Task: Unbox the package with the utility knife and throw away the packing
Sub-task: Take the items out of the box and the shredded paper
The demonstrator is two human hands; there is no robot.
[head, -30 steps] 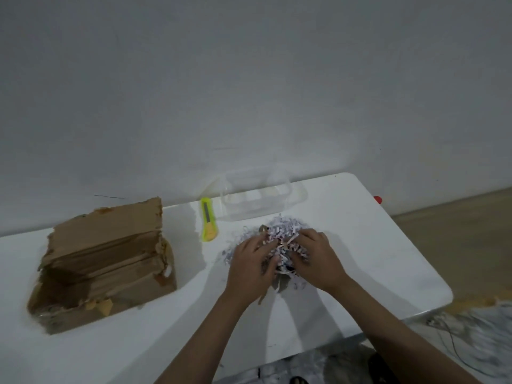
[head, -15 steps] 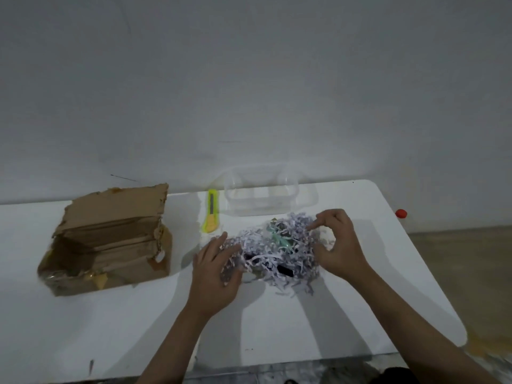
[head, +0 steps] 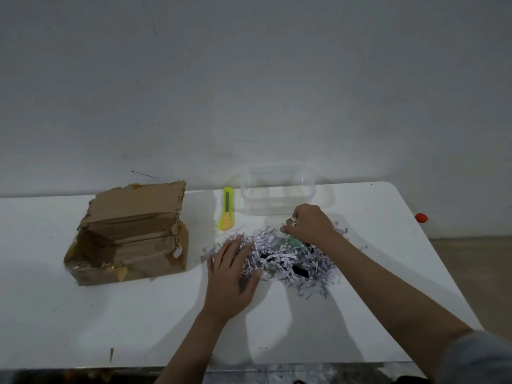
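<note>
A heap of white shredded paper packing (head: 288, 260) lies spread on the white table (head: 138, 322), with small dark and green items half buried in it. My left hand (head: 231, 275) rests flat on the heap's left edge, fingers apart. My right hand (head: 311, 224) hovers over the heap's far side, fingertips pinched on a few shreds. The torn cardboard box (head: 133, 234) stands open at the left. A yellow-green utility knife (head: 227, 213) lies between the box and the heap, untouched.
A clear plastic container (head: 278, 194) stands at the back against the wall, just beyond my right hand. A small red object (head: 421, 217) sits past the table's right edge. Wooden floor shows at the right.
My hands have drawn apart from the middle of the heap. The shreds have spread out wider. My right hand has moved to the far side and pinched some shreds.
</note>
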